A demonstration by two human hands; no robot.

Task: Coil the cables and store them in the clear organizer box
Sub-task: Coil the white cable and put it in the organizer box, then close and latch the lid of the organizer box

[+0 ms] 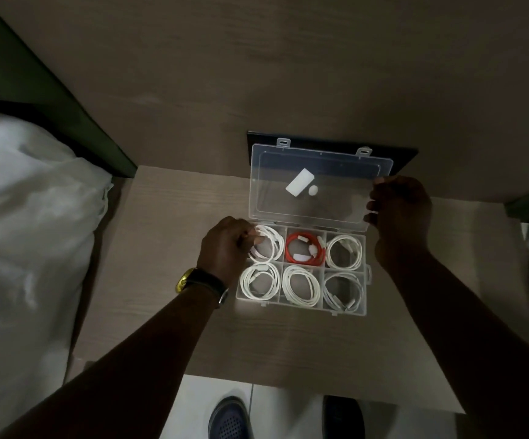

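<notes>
The clear organizer box (366, 282) lies open on a small wooden table, its lid (317, 166) raised at the back. All its compartments hold coiled cables: white coils and one red coil (305, 249) in the back middle. My left hand (225, 245) rests at the back left compartment, fingers touching the white coil (267, 245) there. My right hand (399, 213) grips the right edge of the lid. A white sticker and a small white dot show through the lid.
The wooden table (168, 236) stands between white bedding (25, 217) on the left and more bedding at the far right. A dark flat panel (405, 156) sits behind the lid against the wall. My shoes (228, 419) show on the tiled floor below.
</notes>
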